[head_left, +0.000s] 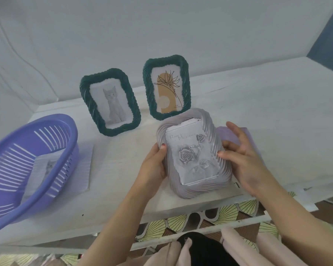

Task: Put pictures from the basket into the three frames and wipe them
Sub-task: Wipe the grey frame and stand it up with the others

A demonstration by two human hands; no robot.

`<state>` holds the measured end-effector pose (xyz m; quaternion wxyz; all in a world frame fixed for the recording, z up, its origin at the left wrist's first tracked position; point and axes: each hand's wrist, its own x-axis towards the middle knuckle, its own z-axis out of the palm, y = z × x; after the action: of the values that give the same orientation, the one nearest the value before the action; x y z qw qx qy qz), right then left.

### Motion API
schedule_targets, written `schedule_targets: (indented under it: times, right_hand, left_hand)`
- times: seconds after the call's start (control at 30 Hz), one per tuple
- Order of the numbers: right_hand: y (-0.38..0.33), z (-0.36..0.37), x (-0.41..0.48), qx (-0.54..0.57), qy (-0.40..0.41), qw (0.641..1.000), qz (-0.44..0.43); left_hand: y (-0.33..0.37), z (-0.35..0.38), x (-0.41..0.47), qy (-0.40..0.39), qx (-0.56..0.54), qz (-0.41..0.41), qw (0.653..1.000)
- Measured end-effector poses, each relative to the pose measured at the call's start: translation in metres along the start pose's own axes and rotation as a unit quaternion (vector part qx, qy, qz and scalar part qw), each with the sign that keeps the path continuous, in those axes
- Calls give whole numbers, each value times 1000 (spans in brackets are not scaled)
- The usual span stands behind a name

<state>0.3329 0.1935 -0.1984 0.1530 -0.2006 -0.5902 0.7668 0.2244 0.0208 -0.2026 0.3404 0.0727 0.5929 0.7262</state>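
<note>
Left hand [152, 167], right hand [247, 167] hold frame [184, 191], top away.

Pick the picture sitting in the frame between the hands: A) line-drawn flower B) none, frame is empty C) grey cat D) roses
D: the pale frame held between the left hand and right hand shows a rose picture; the cat and the flower sit in the two green frames standing behind it.
</note>
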Motion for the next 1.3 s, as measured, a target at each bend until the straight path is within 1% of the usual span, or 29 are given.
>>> schedule_targets:
  times: [0.13, 0.27, 0.33, 0.4, 0.5, 0.6, 0.7, 0.8, 0.9, 1.03, 1.17, 1.3]
  right_hand:
    - [-7, -10, 4, -39, -29, 999, 14]
    - [-17, -20, 8, -2, -59, 998, 28]
    - [-22, -25, 14, 3, -88, 996, 5]
    - [-27, -28, 20, 2, -85, 996, -31]
    - [-36, -27, 29, 14, -63, 994, -85]
    - [-49, -30, 38, 29, -44, 992, -118]
    - [-63, -37, 57, 29, -35, 991, -125]
    - [-75, -50, 81, 23, -22, 991, -129]
    - [-85, -63, 107, 11, -20, 989, -144]
    - [-88, -79, 139, -21, -18, 988, -152]
    - [-79, -93, 170, -21, -2, 988, -150]
    - [-74, -101, 192, -32, -11, 990, -140]
  left_hand:
    - [5, 9, 3, -28, 81, 61, 994]
    - [14, 19, 3, -86, 109, 131, 982]
    - [19, 23, 4, -119, 121, 168, 971]
    - [26, 30, 6, -140, 128, 209, 959]
    - [36, 42, 18, -130, 135, 267, 945]
    - [46, 56, 38, -71, 182, 305, 932]
    - [50, 70, 60, -65, 167, 316, 932]
    - [50, 86, 88, -66, 157, 287, 943]
    - [51, 99, 115, -50, 162, 280, 945]
    - [48, 122, 143, -11, 188, 311, 931]
    - [42, 133, 168, -13, 216, 312, 925]
    - [45, 138, 185, 3, 218, 304, 927]
